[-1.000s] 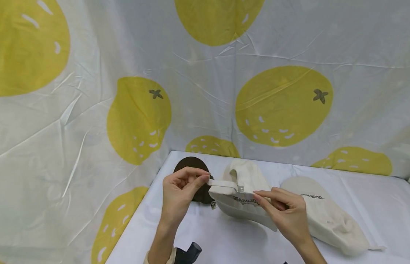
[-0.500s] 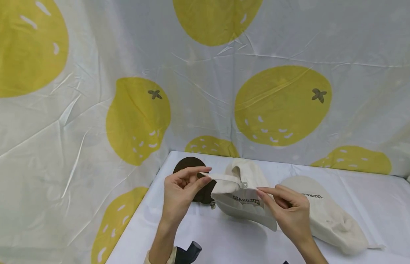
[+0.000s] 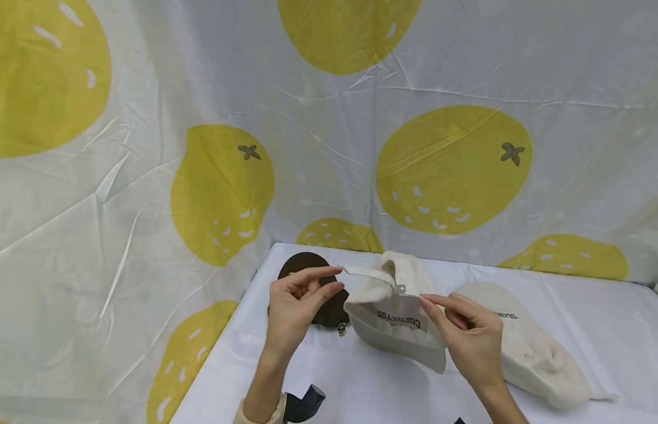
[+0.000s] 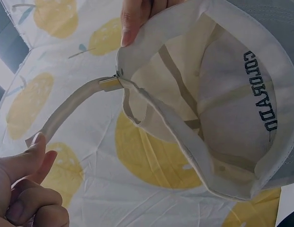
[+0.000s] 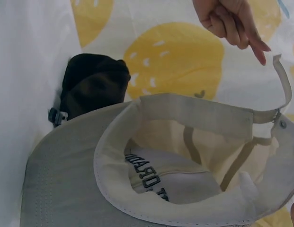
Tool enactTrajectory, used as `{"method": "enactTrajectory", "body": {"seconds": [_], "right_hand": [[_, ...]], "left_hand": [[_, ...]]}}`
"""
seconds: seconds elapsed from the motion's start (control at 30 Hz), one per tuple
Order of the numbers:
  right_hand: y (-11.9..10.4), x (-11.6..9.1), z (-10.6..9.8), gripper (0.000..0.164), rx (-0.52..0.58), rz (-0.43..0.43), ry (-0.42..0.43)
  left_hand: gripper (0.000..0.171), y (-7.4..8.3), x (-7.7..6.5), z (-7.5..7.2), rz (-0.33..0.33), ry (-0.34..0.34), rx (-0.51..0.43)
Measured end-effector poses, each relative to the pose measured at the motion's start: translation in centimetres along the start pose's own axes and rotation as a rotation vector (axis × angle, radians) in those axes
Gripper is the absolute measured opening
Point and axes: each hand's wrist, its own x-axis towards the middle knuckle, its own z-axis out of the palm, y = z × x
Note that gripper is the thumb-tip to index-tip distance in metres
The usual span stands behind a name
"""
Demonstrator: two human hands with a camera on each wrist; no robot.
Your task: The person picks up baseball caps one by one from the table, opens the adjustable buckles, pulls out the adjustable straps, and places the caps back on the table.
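Observation:
A cream baseball cap (image 3: 394, 318) hangs over the table, its inside and reversed COLORADO lettering facing me. My right hand (image 3: 469, 335) pinches the cap's back edge near the metal buckle (image 3: 400, 289). Through that buckle runs the cap's strap (image 4: 66, 111), which sticks out to the left in a curve. Beside the strap's free end is my left hand (image 3: 297, 306), thumb and index finger apart. In the right wrist view a small gap shows between the left fingertips (image 5: 264, 52) and the strap end.
A dark brown cap (image 3: 307, 265) with a small metal piece lies at the back left, partly behind my left hand. Another cream cap (image 3: 535, 341) lies on the white table (image 3: 360, 394) at right. A lemon-print curtain (image 3: 329, 147) hangs behind.
The left fingers, earlier around the strap end, have come off it. More of the strap shows on the left. Cap and right hand have shifted slightly right.

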Motion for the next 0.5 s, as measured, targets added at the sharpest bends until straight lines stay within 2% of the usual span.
{"method": "enactTrajectory", "body": {"seconds": [0.1,0.23,0.5], "right_hand": [[0.0,0.0,0.0,0.028,-0.009,0.024,0.012],[0.0,0.0,0.0,0.026,-0.01,0.04,0.017],[-0.4,0.1,-0.1,0.023,-0.037,0.114,0.032]], "left_hand": [[0.022,-0.2,0.0,0.5,-0.016,0.012,0.002],[0.021,-0.8,-0.1,1.4,0.0,0.022,0.009],[0.021,-2.5,-0.5,4.1,0.032,-0.034,-0.012]]}}
